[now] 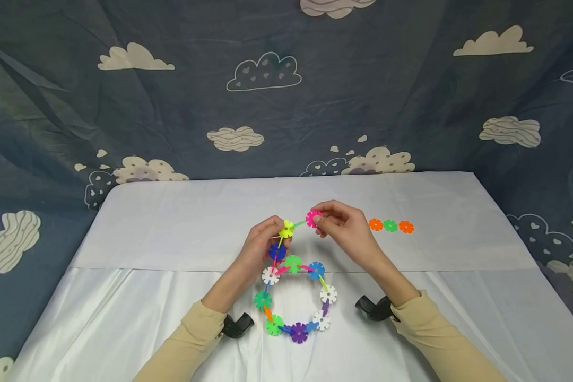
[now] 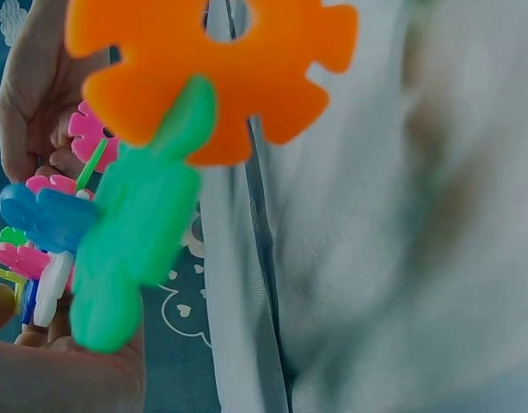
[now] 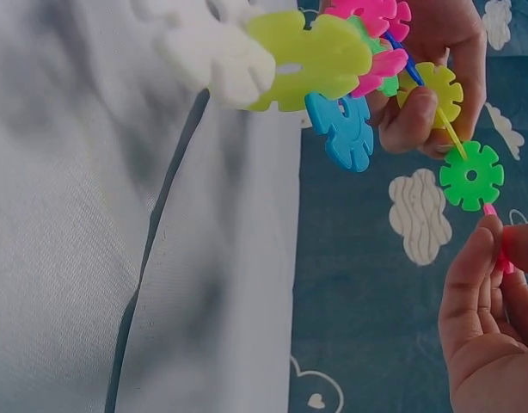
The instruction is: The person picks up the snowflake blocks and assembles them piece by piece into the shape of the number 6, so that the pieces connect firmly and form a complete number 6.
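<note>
My left hand (image 1: 258,245) pinches a yellow notched snowflake disc (image 1: 287,229), part of a chain of interlocking plastic discs. Between thumb and fingers, my right hand (image 1: 350,233) holds a pink disc (image 1: 312,218). An edge-on green disc (image 3: 472,175) links the yellow disc to the pink one. Below the yellow disc hang a dark blue disc (image 1: 277,251) and a white disc (image 1: 270,276), which joins a ring of discs in several colours, including a purple disc (image 1: 299,332) at the bottom. In the left wrist view, an orange disc (image 2: 273,77) looms close to the camera.
Right of my right hand, a loose orange disc (image 1: 375,225), a green disc (image 1: 390,226) and another orange disc (image 1: 406,227) lie in a row on the white cloth (image 1: 172,228). A dark cloud-patterned curtain (image 1: 186,106) rises behind the table. Black wrist cameras sit at both cuffs.
</note>
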`<state>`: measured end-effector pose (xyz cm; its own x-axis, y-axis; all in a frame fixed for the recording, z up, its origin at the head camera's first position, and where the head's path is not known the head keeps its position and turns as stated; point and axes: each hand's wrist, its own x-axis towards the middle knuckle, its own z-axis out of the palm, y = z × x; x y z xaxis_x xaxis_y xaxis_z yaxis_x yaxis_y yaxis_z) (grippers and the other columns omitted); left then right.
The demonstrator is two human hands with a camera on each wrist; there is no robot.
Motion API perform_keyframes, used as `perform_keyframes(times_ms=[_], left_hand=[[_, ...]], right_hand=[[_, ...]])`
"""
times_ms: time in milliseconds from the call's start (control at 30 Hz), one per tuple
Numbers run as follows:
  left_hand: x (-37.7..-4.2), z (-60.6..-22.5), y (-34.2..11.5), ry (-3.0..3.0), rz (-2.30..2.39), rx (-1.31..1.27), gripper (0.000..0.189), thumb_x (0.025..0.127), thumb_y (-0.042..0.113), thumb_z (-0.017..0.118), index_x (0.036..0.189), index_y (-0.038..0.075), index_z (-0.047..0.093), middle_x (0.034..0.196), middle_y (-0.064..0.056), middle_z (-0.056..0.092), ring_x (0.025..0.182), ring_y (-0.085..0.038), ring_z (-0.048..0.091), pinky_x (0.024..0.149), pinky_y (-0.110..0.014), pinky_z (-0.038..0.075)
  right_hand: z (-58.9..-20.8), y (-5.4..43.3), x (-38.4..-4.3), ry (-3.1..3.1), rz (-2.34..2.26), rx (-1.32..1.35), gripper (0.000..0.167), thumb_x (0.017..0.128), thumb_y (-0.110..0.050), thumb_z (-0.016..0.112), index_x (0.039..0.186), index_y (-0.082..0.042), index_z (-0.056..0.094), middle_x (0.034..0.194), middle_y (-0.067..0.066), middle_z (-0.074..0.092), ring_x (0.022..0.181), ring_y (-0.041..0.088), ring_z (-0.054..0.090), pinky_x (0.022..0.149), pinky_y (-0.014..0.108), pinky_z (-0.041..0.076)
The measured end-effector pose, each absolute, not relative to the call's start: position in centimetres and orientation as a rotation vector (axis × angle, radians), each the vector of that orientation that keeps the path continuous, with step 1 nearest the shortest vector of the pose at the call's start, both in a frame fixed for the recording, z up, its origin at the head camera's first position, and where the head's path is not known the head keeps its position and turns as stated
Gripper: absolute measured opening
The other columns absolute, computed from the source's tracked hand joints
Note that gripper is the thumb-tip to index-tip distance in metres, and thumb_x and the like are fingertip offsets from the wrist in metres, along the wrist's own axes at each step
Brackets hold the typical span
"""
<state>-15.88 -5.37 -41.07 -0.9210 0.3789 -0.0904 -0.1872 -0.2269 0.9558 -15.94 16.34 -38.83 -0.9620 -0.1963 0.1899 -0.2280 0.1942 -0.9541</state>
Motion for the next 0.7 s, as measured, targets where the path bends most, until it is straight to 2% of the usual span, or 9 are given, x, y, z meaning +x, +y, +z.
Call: perform_keyframes(times_ms=[233, 500, 700], left_hand=[[-16.04, -41.15, -5.32, 1.699, 2.182, 0.224, 0.021, 0.103, 0.019, 0.047, 0.088, 0.005, 0.052, 0.073, -0.005, 0.058, 0.057, -0.015, 0.05, 0.048, -0.023, 0.042], [-16.08, -41.25, -5.27, 1.766, 2.146, 0.252, 0.021, 0.101, 0.022, 0.055, 0.09, 0.005, 0.055, 0.075, -0.005, 0.059, 0.062, -0.016, 0.049, 0.053, -0.024, 0.042], [-16.13, -41.26, -5.06, 1.777, 2.151, 0.311, 0.019, 0.101, 0.019, 0.055, 0.09, 0.004, 0.053, 0.073, -0.006, 0.057, 0.061, -0.016, 0.047, 0.052, -0.023, 0.039]], right_hand=[[-38.98, 16.33, -16.06, -2.435, 1.913, 0.404, 0.018, 0.096, -0.012, 0.064, 0.113, -0.006, 0.065, 0.09, 0.014, 0.066, 0.077, 0.03, 0.064, 0.072, 0.032, 0.057], [-38.88, 16.31, -16.14, -2.436, 1.943, 0.406, 0.018, 0.096, -0.012, 0.065, 0.113, -0.005, 0.066, 0.09, 0.013, 0.066, 0.077, 0.032, 0.064, 0.072, 0.033, 0.057], [-38.85, 16.29, -16.18, -2.458, 1.94, 0.434, 0.018, 0.095, -0.009, 0.064, 0.112, -0.004, 0.066, 0.089, 0.012, 0.066, 0.08, 0.044, 0.062, 0.072, 0.033, 0.057]])
